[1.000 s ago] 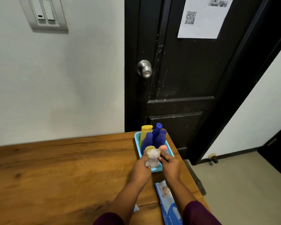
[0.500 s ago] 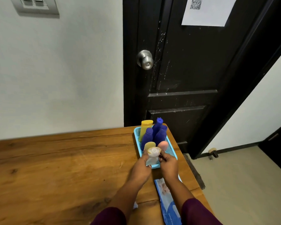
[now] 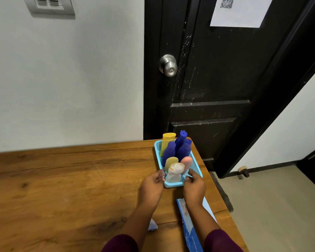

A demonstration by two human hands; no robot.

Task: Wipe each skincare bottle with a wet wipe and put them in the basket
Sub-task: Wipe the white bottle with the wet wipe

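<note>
Since the white bottle (image 3: 174,173) is seen upright at the near end of the blue basket (image 3: 173,184), the placing step is judged nearly complete.

Basket: set at the far right corner of the table (image 3: 62,188), by the door. Also held in it are a yellow tube (image 3: 166,144), three blue bottles (image 3: 184,148), a pale yellow bottle (image 3: 170,161) and a pink bottle (image 3: 186,161), packed close.

Left hand (image 3: 153,185): just beside the basket's left rim, fingers loosely curled, nothing gripped.

Right hand (image 3: 194,186): at the right rim, fingers likewise slack; contact with the rim cannot be told.

Crumpled wipe (image 3: 152,225) and wipe packet (image 3: 189,231): lying near the table's front edge.

Handling note: the hands are best drawn straight back and kept low, so the tall, crowded bottles are not knocked. The white bottle should be checked for lean before it is left.
</note>
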